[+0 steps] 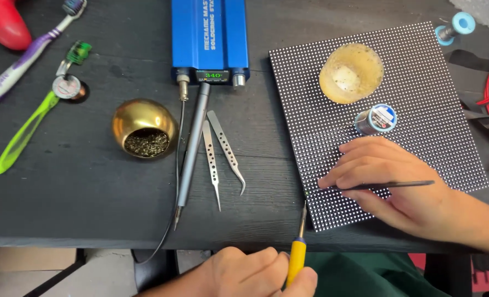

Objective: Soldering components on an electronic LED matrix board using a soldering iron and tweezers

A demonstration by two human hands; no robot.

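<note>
Low in frame, the left hand (244, 273) is clamping a yellow-handled soldering iron (298, 254) at the dotted black panel's (420, 137) edge; the right hand (390, 179) is pinching thin black tweezers (390, 185); the brass bowl (144, 127) is holding wire wool.

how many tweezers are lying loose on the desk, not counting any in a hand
2: straight tweezers and curved-tip tweezers, side by side right of the grey soldering handle. A dark pair is in the right hand.

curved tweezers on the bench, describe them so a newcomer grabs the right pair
Start at the blue soldering station at the top of the dark table. Just below it two steel tweezers lie side by side, right of the grey iron handle. Take the right-hand curved tweezers: hooked tip, while the straight tweezers end in a plain point.
</note>
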